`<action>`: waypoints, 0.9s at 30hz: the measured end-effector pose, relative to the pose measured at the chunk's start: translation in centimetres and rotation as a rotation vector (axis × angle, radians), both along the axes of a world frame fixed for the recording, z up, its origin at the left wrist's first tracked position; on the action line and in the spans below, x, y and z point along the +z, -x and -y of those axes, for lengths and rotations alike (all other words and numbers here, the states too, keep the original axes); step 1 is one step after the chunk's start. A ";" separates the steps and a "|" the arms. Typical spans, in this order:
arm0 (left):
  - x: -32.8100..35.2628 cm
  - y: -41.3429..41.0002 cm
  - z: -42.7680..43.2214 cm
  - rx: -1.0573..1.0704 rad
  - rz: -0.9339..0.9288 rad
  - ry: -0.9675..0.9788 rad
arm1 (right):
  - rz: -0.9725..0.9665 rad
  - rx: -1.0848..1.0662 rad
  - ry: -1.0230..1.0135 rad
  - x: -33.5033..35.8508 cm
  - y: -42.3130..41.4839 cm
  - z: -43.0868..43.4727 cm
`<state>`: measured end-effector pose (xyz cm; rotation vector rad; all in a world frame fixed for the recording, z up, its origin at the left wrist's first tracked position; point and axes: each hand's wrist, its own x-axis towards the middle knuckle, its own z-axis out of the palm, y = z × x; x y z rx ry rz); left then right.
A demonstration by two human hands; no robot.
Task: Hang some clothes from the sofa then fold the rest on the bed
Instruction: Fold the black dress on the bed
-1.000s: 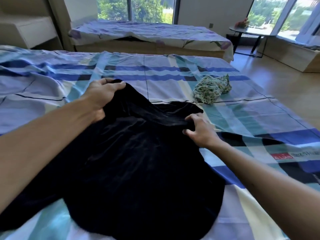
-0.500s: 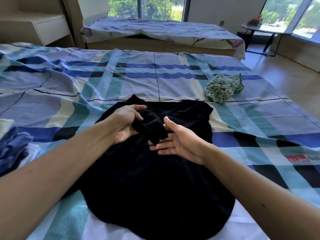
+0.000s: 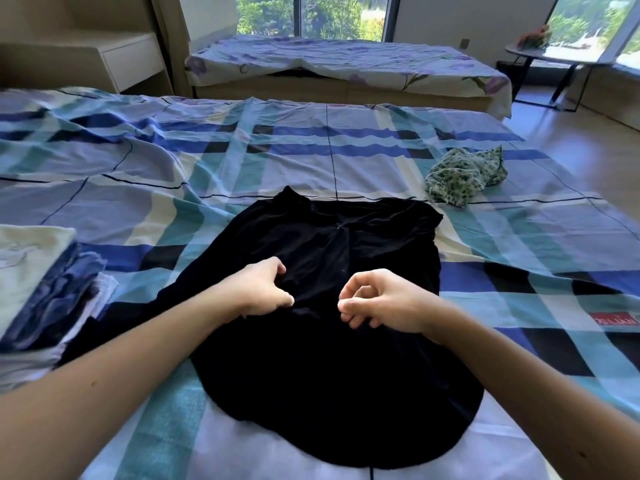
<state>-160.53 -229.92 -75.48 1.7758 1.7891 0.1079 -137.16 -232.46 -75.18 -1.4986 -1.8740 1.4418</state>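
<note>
A black garment (image 3: 332, 341) lies spread flat on the blue plaid bed (image 3: 242, 161), its narrow end pointing away from me. My left hand (image 3: 263, 289) is on its middle and pinches a fold of the black cloth between thumb and fingers. My right hand (image 3: 377, 303) hovers just beside it over the garment with its fingers curled; whether its fingertips hold cloth is unclear. A crumpled green floral garment (image 3: 464, 174) sits on the bed at the far right.
A stack of folded clothes (image 3: 38, 289) rests at the bed's left edge. Behind stands a second bed (image 3: 346, 60) with a floral cover, a white shelf unit (image 3: 131, 60) and a round side table (image 3: 540, 51). Wooden floor (image 3: 588, 150) runs along the right.
Both hands have drawn back toward me from the garment's far end to its middle. The bunched top part now lies flat. My right hand, open palm-up before, has curled its fingers.
</note>
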 end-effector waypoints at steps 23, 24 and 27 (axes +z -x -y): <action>2.8 15.3 3.6 -0.054 -0.508 0.209 | 0.489 0.134 -0.658 -3.6 8.5 3.3; 2.9 15.4 3.8 -0.073 -0.521 0.230 | 0.460 0.111 -0.677 -3.4 9.2 3.3; 3.4 15.4 3.8 -0.076 -0.485 0.158 | 0.377 0.100 -0.727 -2.6 11.6 3.2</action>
